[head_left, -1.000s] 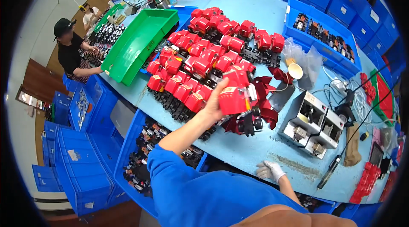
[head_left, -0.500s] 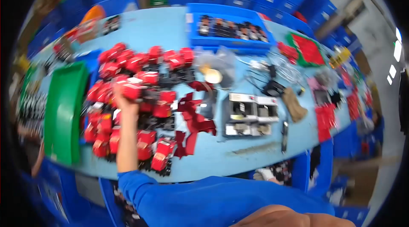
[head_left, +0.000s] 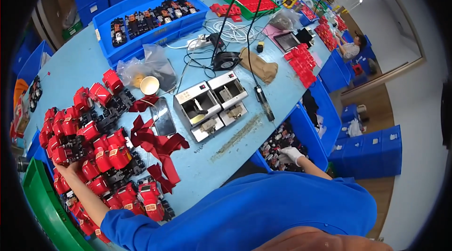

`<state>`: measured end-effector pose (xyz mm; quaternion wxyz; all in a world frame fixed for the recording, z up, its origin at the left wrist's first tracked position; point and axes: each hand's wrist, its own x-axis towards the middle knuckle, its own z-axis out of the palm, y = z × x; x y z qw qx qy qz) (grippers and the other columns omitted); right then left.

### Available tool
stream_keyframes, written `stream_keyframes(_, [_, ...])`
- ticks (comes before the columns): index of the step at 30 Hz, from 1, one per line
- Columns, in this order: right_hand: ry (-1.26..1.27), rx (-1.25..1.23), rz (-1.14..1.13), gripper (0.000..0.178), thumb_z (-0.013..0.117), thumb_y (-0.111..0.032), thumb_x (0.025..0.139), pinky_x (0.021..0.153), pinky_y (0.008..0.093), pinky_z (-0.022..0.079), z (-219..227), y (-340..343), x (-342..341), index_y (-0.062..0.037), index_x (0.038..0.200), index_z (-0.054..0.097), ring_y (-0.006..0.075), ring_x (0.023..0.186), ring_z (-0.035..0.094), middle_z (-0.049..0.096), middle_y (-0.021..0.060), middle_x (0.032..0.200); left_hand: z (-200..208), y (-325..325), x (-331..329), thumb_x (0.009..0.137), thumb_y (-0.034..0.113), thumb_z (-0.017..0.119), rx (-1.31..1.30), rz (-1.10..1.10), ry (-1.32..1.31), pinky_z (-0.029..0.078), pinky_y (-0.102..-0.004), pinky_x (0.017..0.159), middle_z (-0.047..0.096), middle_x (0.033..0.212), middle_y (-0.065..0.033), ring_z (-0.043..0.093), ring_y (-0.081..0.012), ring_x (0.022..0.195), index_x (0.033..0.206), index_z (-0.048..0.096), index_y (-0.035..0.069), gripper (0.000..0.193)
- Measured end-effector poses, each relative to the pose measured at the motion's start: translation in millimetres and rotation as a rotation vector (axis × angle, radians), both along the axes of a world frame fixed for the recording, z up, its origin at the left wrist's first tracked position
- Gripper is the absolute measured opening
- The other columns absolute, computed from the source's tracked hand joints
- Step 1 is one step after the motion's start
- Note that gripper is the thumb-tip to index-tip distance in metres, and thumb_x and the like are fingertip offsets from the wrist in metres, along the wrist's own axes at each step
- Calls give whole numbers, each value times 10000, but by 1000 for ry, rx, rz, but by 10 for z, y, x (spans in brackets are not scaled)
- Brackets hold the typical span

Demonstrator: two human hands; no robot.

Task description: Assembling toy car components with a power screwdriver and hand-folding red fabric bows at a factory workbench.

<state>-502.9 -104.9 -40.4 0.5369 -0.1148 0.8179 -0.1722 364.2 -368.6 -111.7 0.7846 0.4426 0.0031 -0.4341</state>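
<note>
My left hand [head_left: 67, 168] is at the left end of a crowded group of red toy trucks [head_left: 119, 157]. Its fingers are closed on one red toy truck [head_left: 61, 155], whose dark underside partly shows. My right hand [head_left: 291, 154], in a white glove, reaches down into a blue bin [head_left: 318, 153] beside the table's near edge. Dark small toy chassis [head_left: 278, 140] fill that bin around the glove. Its fingertips are too unclear among them to show a grip.
Dark red cloth-like strips [head_left: 162, 149] and a phone-like slab [head_left: 163, 117] lie right of the trucks. Beyond are a two-bay metal device [head_left: 210, 102], a hanging cabled tool [head_left: 263, 102] and a blue tray [head_left: 141, 25] of chassis. A green tray [head_left: 40, 199] stands at left. Another person [head_left: 351, 48] sits far right.
My view has swung rightward, so the trucks now appear lower left and the blue bin is in full sight. My left hand, with a red truck, has gone to the group's left end.
</note>
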Motion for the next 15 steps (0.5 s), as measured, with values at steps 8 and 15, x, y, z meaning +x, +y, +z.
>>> stream_keyframes(8, [-43, -9, 64, 322, 542, -274, 850, 719, 369, 511, -77, -217, -211, -27, 1056, 545, 273, 825, 626, 621, 164, 962, 518, -34, -514, 743, 118, 613, 218, 211, -648, 379, -389, 908, 462, 1178, -152, 460, -289, 1051, 1080, 510, 45, 360])
stream_keyframes(15, [-33, -80, -34, 313, 546, -293, 835, 694, 352, 496, 32, -401, -714, -60, 1044, 564, 270, 836, 615, 622, 152, 951, 832, 109, -1303, 785, 156, 600, 421, 357, -1195, 395, -376, 884, 461, 1170, -161, 465, -283, 1050, 1131, 467, 9, 399])
